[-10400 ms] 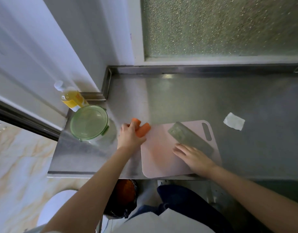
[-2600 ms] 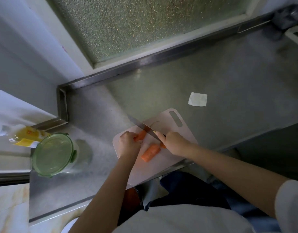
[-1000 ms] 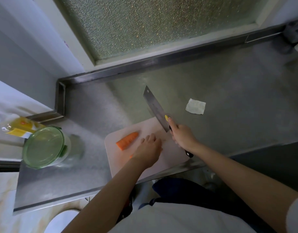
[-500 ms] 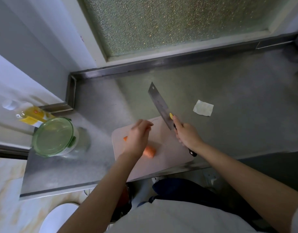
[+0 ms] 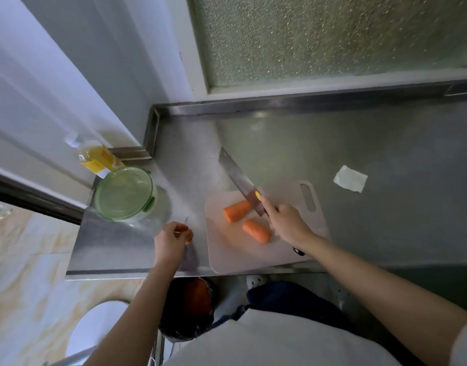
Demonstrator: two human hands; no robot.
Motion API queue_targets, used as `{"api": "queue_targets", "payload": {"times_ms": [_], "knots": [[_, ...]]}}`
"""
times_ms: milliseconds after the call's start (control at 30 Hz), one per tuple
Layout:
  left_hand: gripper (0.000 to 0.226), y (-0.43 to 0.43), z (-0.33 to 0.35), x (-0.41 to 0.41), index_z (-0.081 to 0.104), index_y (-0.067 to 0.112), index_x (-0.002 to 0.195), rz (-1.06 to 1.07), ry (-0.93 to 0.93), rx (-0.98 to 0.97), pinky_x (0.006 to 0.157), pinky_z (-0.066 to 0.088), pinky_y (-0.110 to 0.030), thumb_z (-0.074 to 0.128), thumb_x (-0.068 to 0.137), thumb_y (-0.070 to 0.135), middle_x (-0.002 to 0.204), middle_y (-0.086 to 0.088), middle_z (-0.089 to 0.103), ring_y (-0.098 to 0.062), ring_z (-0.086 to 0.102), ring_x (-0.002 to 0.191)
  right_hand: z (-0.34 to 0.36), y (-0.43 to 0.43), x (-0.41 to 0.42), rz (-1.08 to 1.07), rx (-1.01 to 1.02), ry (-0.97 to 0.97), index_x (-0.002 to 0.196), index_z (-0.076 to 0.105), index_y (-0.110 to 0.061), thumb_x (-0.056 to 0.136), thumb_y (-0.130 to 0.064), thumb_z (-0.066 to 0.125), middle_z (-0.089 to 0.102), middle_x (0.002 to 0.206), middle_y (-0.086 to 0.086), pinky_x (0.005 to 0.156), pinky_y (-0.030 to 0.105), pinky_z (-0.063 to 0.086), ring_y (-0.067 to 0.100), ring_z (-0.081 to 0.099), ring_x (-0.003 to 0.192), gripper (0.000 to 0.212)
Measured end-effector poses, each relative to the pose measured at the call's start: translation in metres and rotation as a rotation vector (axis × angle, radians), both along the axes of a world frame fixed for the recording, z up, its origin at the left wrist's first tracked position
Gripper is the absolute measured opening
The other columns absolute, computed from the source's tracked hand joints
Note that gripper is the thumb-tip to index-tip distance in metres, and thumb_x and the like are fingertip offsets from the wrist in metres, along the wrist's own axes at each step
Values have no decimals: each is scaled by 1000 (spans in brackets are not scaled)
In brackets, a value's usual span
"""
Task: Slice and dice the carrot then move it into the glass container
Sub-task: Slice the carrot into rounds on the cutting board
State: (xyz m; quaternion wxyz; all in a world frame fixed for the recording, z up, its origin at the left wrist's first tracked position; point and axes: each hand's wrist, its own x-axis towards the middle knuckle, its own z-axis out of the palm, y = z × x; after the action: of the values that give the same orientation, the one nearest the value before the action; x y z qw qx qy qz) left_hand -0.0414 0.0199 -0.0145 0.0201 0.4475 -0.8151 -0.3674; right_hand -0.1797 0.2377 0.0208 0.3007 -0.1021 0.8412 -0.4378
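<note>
Two carrot chunks, a longer carrot chunk point(image 5: 236, 211) and a shorter carrot chunk point(image 5: 256, 231), lie on the pink cutting board point(image 5: 285, 257). The right hand point(image 5: 287, 223) grips the cleaver point(image 5: 239, 180) by its handle, the blade's heel over the longer chunk's end. The left hand point(image 5: 173, 239) pinches a small carrot bit point(image 5: 188, 235) above the steel counter point(image 5: 385, 220), near the green-lidded glass container point(image 5: 124, 196).
</note>
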Motion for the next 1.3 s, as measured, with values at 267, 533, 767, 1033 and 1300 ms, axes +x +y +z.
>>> {"api": "queue_targets", "payload": {"times_ms": [267,533,767,1033,1300], "knots": [[28,34,21,-29,68,12,95,-600,131,-388,80,36,-36,76,68,11,101,-8,60,-33,55,96,3,9,0,-10,48,76,50,43,-13,99,-52,31,48,52,5,65,36,41,24,49,57,63],[37,95,26,-65,50,21,126,-1144,-120,-566,103,20,-34,56,90,26,136,1,47,-22,26,134,-2,27,-8,-68,172,153,50,45,-14,99,-51,28,50,54,5,53,27,33,20,49,58,64],[42,98,19,-74,47,17,130,-970,-177,-466,105,19,-33,51,92,36,147,-2,37,-22,28,135,-12,41,-5,-96,188,156,47,41,-20,99,-48,30,47,51,2,65,29,33,24,50,62,61],[40,91,16,-76,49,25,129,-809,-26,-441,101,23,-32,43,95,45,131,0,42,-21,35,121,-19,50,-3,-118,172,117,48,40,-20,99,-47,31,44,51,1,65,30,34,25,48,62,59],[33,62,10,-83,45,17,128,-634,-109,-81,93,39,-37,42,98,32,124,-8,47,-28,45,115,-23,51,2,-77,243,47,50,44,-15,99,-51,27,45,55,4,62,30,32,28,50,69,63]]}}
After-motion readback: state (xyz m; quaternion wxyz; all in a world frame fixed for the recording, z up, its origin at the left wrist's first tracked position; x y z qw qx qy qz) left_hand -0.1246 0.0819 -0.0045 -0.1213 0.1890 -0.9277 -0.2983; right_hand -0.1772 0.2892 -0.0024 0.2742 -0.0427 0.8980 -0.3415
